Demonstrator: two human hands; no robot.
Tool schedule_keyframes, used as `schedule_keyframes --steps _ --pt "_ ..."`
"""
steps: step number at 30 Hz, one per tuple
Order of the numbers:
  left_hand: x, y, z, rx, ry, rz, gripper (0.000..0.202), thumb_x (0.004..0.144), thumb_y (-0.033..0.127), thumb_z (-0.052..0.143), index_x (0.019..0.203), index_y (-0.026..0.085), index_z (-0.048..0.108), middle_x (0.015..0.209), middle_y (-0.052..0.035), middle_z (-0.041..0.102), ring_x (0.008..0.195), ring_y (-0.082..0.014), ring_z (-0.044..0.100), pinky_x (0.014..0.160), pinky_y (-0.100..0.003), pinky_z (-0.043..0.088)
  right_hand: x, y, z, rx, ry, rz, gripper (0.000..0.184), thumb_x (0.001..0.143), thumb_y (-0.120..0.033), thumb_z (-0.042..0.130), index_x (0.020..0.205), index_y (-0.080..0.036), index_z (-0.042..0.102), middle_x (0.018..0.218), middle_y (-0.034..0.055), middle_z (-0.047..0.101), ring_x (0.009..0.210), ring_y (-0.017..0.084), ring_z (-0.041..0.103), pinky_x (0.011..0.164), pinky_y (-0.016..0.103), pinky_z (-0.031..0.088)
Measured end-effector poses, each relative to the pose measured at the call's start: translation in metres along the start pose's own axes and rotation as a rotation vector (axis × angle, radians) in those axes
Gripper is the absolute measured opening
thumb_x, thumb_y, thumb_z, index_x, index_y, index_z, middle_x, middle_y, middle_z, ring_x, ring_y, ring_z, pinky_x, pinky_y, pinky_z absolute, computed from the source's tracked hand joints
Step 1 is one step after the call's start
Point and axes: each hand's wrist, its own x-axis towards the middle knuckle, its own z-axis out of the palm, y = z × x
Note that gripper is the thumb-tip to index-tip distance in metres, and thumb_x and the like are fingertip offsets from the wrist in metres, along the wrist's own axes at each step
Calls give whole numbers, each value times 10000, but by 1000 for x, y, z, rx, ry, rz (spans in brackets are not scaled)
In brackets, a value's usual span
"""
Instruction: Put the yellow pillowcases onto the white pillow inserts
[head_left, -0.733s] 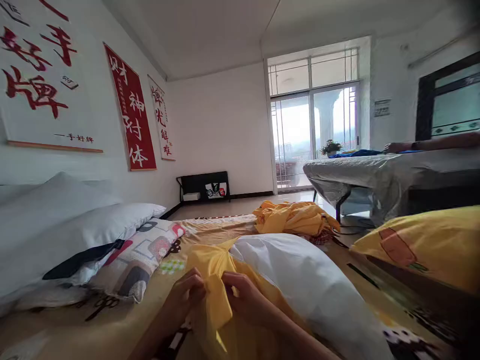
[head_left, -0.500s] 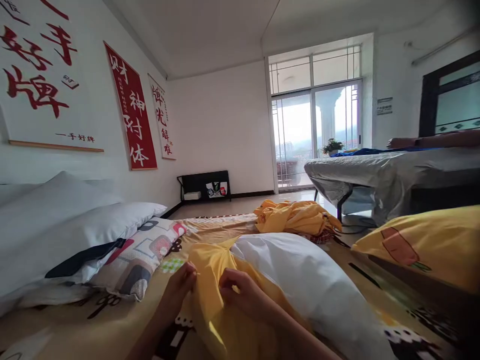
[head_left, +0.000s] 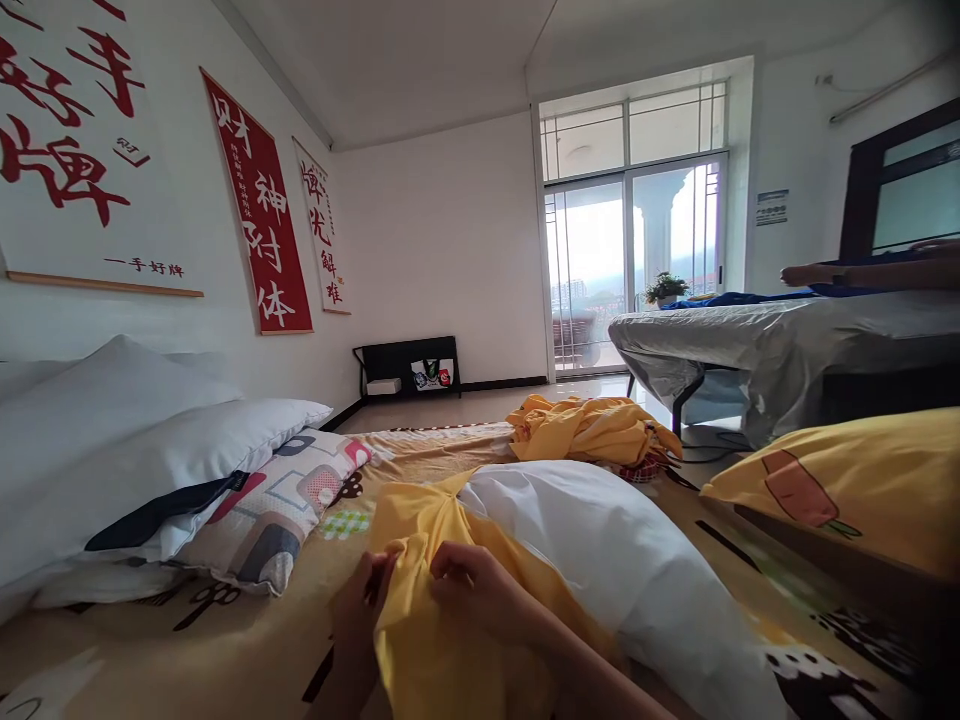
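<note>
Two hands, one yellow cloth (head_left: 420, 650) and one white pillow (head_left: 600, 530) occupy the near middle; the cloth lies along the pillow's left side. One patterned cushion (head_left: 281, 500) sits to the left, one carrot-print cushion (head_left: 885, 475) to the right, one crumpled yellow bundle (head_left: 585, 428) farther off, and three scrolls (head_left: 271, 225) hang on the left wall. Compared with half a second ago, the left hand (head_left: 361, 600) sits lower, and the cloth between the hands is more bunched. Its fingers close on the cloth's left edge; the right hand (head_left: 476, 592) pinches a fold, fingers curled.
</note>
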Motion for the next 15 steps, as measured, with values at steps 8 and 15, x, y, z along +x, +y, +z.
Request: schedule_keyframes --steps 8,15 --pt "-33 13 -15 -291 -189 -145 480 747 513 624 1090 178 646 916 -113 695 777 -249 647 636 -293 531 0 -15 9 -94 -110 -281 208 839 -382 601 869 -190 672 935 49 607 805 157 523 723 269 439" --pt "-21 38 -25 -336 -192 -263 418 685 577 683 789 175 645 710 -37 647 652 -194 594 571 -258 505 7 -13 6 -167 -84 -180 141 829 -205 562 882 -202 693 874 24 653 749 136 554 663 241 431"
